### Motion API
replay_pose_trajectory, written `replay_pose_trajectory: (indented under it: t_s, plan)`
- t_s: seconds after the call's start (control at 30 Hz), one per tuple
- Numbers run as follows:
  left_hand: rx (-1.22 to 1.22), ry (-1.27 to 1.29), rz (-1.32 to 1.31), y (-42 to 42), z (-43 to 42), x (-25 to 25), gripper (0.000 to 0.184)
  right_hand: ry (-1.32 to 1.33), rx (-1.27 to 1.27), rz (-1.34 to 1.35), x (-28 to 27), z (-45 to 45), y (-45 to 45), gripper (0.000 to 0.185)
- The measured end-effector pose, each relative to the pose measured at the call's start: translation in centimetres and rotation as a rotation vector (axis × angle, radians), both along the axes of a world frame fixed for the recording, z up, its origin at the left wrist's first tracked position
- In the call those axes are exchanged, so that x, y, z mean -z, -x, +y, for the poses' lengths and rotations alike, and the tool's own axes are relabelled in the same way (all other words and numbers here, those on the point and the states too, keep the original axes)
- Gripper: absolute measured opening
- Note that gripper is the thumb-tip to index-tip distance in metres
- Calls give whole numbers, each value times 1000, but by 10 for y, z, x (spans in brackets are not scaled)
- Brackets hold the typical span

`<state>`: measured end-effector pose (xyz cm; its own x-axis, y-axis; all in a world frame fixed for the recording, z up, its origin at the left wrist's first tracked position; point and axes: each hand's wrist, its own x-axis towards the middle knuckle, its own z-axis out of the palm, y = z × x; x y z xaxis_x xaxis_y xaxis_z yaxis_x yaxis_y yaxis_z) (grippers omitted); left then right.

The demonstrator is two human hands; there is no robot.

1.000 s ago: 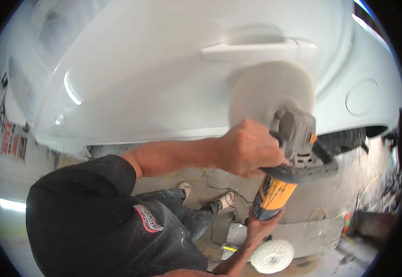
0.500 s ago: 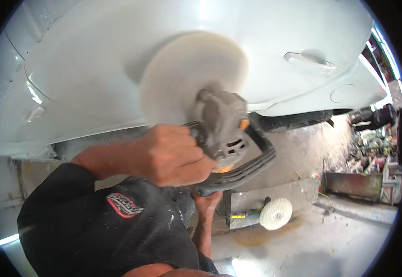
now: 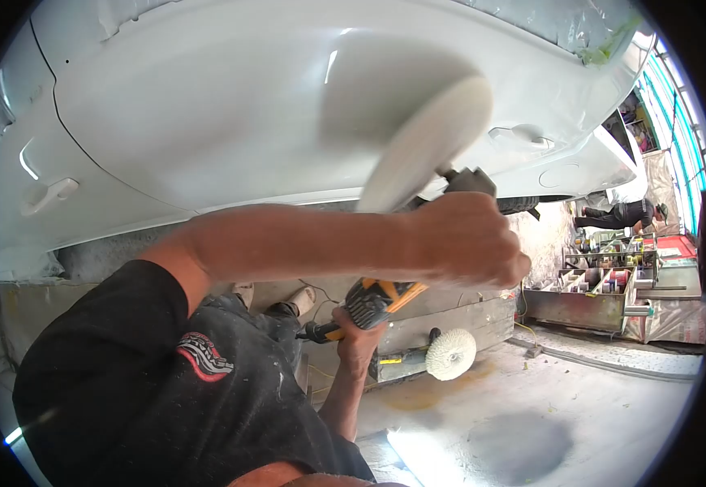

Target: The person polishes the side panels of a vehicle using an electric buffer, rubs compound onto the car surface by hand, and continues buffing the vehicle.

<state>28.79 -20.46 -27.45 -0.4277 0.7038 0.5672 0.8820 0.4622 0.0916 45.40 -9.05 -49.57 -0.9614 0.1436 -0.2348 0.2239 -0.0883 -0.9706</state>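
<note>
My left hand [image 3: 483, 243] is a closed fist at the front of an electric polisher [image 3: 381, 302], near its grey head; my forearm hides the grip. My right hand [image 3: 359, 334] wraps around the black and orange rear body of that polisher. The polisher's big whitish pad [image 3: 434, 142] is blurred and tilted almost edge-on in front of a white car's side panel [image 3: 207, 114]. A dark shadow lies on the panel behind it. Whether the pad touches the panel I cannot tell.
A second polisher with a white wool pad [image 3: 450, 355] lies on a grey plank bench [image 3: 483, 321]. Door handles [image 3: 523, 136] stick out from the car. At right, a metal cart [image 3: 576, 308] holds cans, and another person [image 3: 625, 215] bends nearby. A cord crosses the floor.
The polisher has moved right, and its pad has turned from nearly face-on to nearly edge-on. My left fist has moved right and up with it. My view has shifted, showing more of the car.
</note>
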Motion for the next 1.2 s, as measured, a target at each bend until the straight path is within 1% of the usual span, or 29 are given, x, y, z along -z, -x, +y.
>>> replay_pose_trajectory:
  t_s: [0.07, 0.1, 0.13, 0.23, 0.37, 0.43, 0.47, 0.53, 0.67, 0.77, 0.87, 0.97, 1.07, 1.17, 1.2]
  plan:
    - [12, -112, 2, 20, 27, 22, 11, -6, 49, -42, -2, 6, 10, 39]
    - [10, -113, -4, 25, 33, 29, 10, -13, 77, -64, -3, 9, 14, 35]
    - [10, -112, -8, 29, 38, 35, 9, -5, 112, -61, 5, 11, 14, 36]
    - [17, -99, -62, 20, 24, 44, 7, -23, 100, -81, 13, 4, 5, 38]
    - [-41, -33, -44, -34, -45, 52, 8, -111, 34, 6, 27, -35, -33, 44]
    - [-8, -159, 50, -72, -94, 60, 10, -118, 12, 49, 37, -68, -55, 48]
    - [5, -224, 90, -91, -119, 64, 12, -157, -115, 89, 51, -77, -69, 61]
    - [3, -266, 150, -125, -167, 64, 14, -183, -225, 83, 65, -106, -99, 63]
    - [-65, -288, 232, -188, -250, 56, 18, -77, -317, 13, 51, -164, -132, 68]
    - [-168, -322, 303, -225, -285, 57, 18, 21, -347, -17, 32, -194, -141, 72]
    - [-127, -310, 229, -247, -317, 55, 15, 101, -356, -19, 17, -212, -141, 76]
    - [-101, -315, 131, -258, -327, 50, 17, 123, -362, -17, 9, -220, -139, 80]
    - [-117, -299, 131, -254, -314, 49, 17, 61, -352, 18, 14, -214, -135, 84]
    - [-100, -196, 181, -233, -295, 51, 15, -44, -323, 53, 38, -203, -141, 88]
    - [-83, -126, 126, -226, -289, 43, 16, -117, -305, 79, 54, -196, -147, 89]
